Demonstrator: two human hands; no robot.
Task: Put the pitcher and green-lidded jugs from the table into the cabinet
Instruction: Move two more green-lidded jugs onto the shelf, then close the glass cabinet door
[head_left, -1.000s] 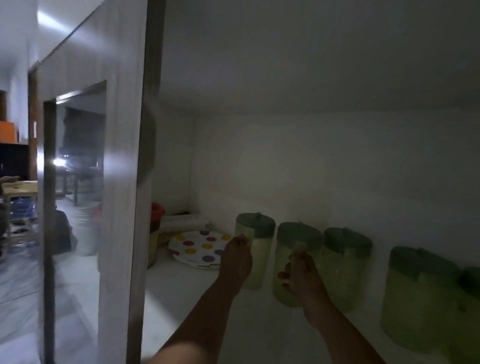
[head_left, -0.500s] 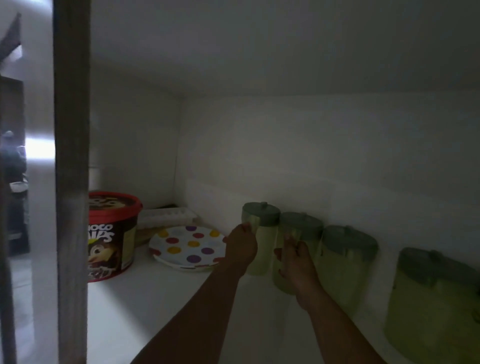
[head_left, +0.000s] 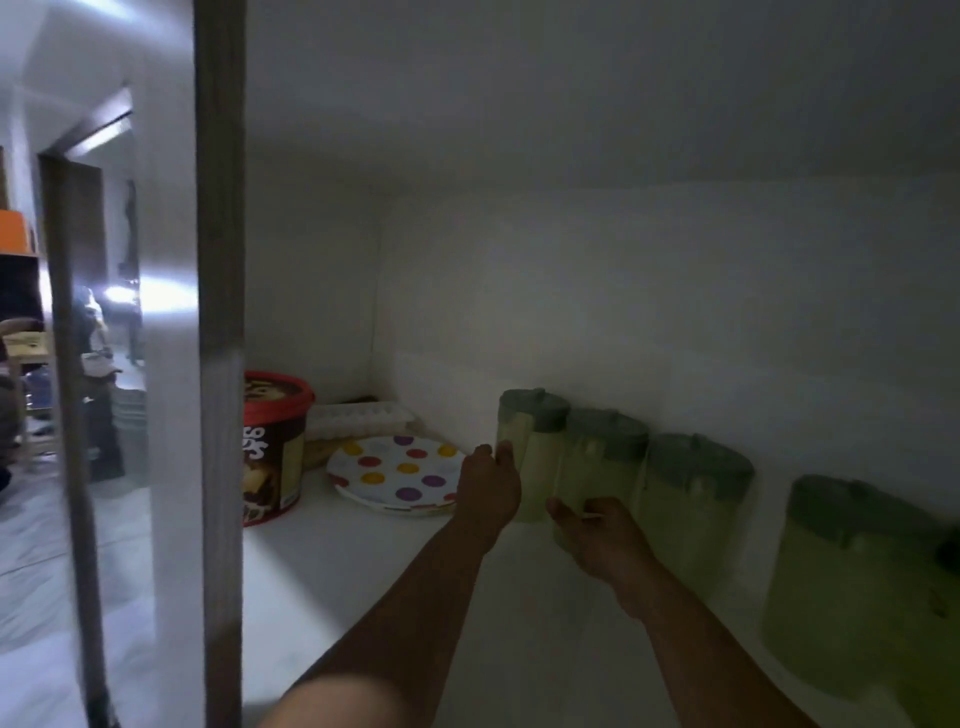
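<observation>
Several pale green jugs with dark green lids stand in a row along the back wall of the white cabinet shelf (head_left: 374, 561). My left hand (head_left: 488, 488) grips the handle side of the leftmost jug (head_left: 530, 452). My right hand (head_left: 597, 535) is closed on the second jug (head_left: 602, 457), low on its front. A third jug (head_left: 691, 488) stands touching it on the right, and a fourth jug (head_left: 852, 582) stands apart further right. Another jug is cut off at the right edge. The light is dim and the jugs are blurred.
A polka-dot plate (head_left: 400, 473) lies left of the jugs, with a white ice tray (head_left: 358, 418) behind it. A red-lidded chocolate tub (head_left: 272, 447) stands at the shelf's left front. The cabinet's wooden side panel (head_left: 221, 364) rises at left; a room lies beyond.
The view has shifted slightly. Both hands stay on the two leftmost jugs, which now stand closer to the back wall and nearer the third jug.
</observation>
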